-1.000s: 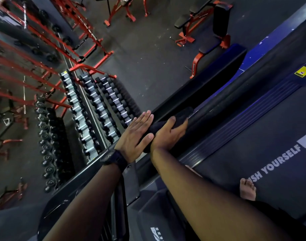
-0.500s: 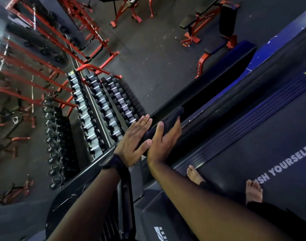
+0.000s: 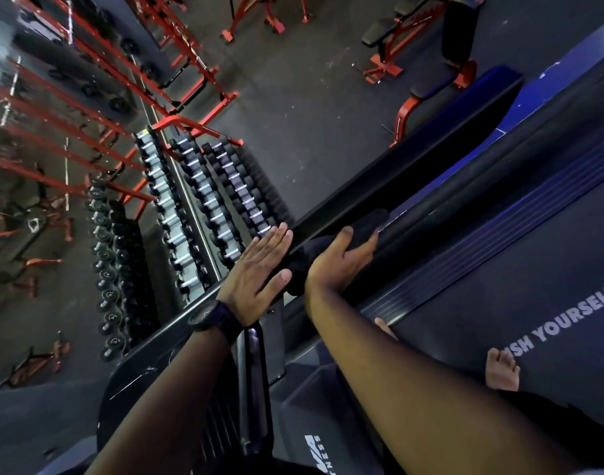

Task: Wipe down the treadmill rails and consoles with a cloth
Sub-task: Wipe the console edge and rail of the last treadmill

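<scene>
A dark cloth [image 3: 331,246] is draped over the black treadmill rail [image 3: 430,176], which runs diagonally from lower left to upper right. My right hand [image 3: 338,262] lies on top of the cloth with fingers spread forward and the thumb wrapped over the rail's inner side, pressing the cloth down. My left hand [image 3: 257,269], with a dark watch on the wrist, is flat with straight fingers against the outer side of the rail, touching the cloth's near edge. The cloth's far end [image 3: 376,217] sticks out past my right fingertips.
The treadmill belt [image 3: 533,286] with white lettering lies to the right, my bare foot [image 3: 501,370] on it. A dumbbell rack [image 3: 198,214] and red racks [image 3: 98,108] stand left. Red benches [image 3: 430,63] sit on the floor beyond the rail.
Both hands with the cloth have slid a little farther up the rail. The view has tilted slightly, and one foot is now mostly hidden behind my right arm.
</scene>
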